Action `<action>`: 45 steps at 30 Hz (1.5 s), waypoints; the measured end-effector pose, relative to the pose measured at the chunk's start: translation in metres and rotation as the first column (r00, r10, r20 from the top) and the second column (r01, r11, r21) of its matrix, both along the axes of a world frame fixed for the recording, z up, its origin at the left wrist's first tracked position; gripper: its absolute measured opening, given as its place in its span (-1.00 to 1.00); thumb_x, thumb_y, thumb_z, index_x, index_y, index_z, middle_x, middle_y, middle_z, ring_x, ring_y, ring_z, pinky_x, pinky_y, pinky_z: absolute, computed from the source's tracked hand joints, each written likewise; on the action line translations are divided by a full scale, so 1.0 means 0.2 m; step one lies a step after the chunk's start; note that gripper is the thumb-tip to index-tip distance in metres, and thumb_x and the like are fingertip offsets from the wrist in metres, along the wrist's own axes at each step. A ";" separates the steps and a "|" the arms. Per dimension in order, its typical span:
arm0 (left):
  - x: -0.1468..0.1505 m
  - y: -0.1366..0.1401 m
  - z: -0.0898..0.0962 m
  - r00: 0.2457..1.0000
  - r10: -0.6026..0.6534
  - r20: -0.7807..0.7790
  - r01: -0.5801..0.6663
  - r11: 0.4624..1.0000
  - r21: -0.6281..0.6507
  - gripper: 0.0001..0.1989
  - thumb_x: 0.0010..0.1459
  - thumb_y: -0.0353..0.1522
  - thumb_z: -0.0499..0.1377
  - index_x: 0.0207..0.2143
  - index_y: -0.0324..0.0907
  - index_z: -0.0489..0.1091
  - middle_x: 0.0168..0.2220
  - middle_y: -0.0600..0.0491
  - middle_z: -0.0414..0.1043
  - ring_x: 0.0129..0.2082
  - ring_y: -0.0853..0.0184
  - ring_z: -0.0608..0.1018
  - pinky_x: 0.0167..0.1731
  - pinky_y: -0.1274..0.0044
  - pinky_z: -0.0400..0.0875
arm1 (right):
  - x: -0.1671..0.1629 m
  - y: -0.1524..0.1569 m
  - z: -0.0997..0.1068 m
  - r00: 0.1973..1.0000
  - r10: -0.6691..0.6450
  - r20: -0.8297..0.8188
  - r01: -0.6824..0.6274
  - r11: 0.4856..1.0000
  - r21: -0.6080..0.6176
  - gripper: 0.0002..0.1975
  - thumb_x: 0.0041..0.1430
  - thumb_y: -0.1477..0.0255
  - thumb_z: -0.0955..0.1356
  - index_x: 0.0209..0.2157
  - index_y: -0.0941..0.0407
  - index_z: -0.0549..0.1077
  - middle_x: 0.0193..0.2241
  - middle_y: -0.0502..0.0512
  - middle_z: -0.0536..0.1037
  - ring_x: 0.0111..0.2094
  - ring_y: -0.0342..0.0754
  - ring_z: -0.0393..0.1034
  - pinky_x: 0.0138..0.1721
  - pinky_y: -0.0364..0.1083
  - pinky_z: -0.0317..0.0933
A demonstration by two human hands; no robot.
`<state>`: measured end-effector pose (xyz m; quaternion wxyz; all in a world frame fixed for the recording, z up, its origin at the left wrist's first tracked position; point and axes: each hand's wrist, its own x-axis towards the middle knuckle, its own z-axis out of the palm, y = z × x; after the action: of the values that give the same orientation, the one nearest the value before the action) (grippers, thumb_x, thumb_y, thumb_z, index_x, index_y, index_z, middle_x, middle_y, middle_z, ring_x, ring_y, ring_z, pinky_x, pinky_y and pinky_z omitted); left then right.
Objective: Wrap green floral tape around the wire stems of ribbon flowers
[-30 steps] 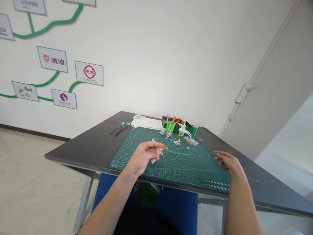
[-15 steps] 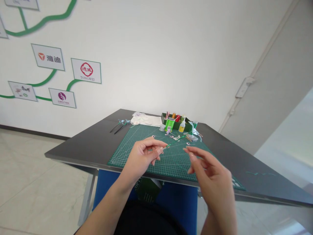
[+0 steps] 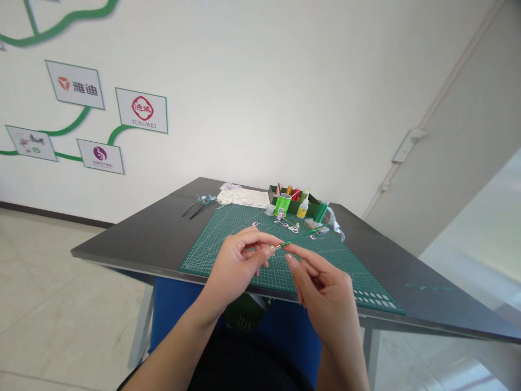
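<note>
My left hand (image 3: pixel 240 263) is closed in a pinch on a thin stem (image 3: pixel 278 247) that has a green wrapping near its tip. From that tip a narrow green strand (image 3: pixel 306 234) runs out toward the back right. My right hand (image 3: pixel 323 282) is beside it, its index fingertip at the green-wrapped end. A small gap shows between its thumb and index finger, and the other fingers are curled. Beneath both hands lies a green cutting mat (image 3: pixel 244 228). Near the far end of the strand is a green spool (image 3: pixel 321 212).
At the back are a green box (image 3: pixel 313 208) with coloured spools, a green can (image 3: pixel 282 205), a glue bottle (image 3: pixel 303 208) and scissors (image 3: pixel 293 228). White sheets (image 3: pixel 252 197) lie left of these, near two dark-stemmed blue flowers (image 3: pixel 203 205). A pale ribbon (image 3: pixel 336 224) hangs at the right.
My right hand has moved left, bringing its fingertips to the stem beside my left hand. The left hand keeps its pinch. The view has shifted slightly.
</note>
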<state>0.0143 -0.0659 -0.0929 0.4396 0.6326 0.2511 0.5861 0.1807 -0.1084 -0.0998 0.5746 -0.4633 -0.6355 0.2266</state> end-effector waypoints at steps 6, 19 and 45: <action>0.02 -0.02 0.00 0.997 0.077 -0.006 -0.076 0.992 0.101 -0.88 0.23 -0.41 0.29 -0.23 -0.22 0.63 -0.42 0.07 0.45 -0.47 0.42 0.48 -0.49 0.63 0.38 | -0.01 -0.01 -0.01 0.999 -0.028 0.035 0.026 0.998 0.053 -0.70 0.36 0.22 0.42 -0.13 0.09 0.75 -0.75 -0.14 0.26 -0.71 -0.16 0.10 -0.65 -0.16 0.03; 0.03 -0.04 -0.01 0.967 0.241 -0.083 -0.205 0.930 0.305 -0.88 0.29 -0.48 0.28 -0.23 -0.20 0.65 -0.33 0.02 0.58 -0.35 0.37 0.60 -0.31 0.59 0.52 | 0.00 -0.03 0.01 0.991 -0.109 0.074 0.102 0.991 0.092 -0.71 0.34 0.25 0.42 -0.24 0.15 0.75 -0.68 -0.15 0.08 -0.61 -0.18 -0.11 -0.56 -0.14 -0.13; 0.08 -0.11 0.03 0.957 0.280 -0.071 -0.237 0.901 0.362 -0.95 0.30 -0.48 0.30 -0.25 -0.20 0.57 -0.33 0.05 0.53 -0.35 0.39 0.57 -0.37 0.64 0.47 | 0.02 0.00 -0.01 0.987 -0.118 -0.106 0.137 0.971 0.194 -0.79 0.22 0.35 0.50 -0.41 0.18 0.72 -0.69 -0.15 0.11 -0.63 -0.25 -0.10 -0.59 -0.18 -0.23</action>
<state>0.0298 -0.0875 -0.0877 0.2223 0.6960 0.2506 0.6351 0.1848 -0.1083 -0.1027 0.6610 -0.4318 -0.5963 0.1455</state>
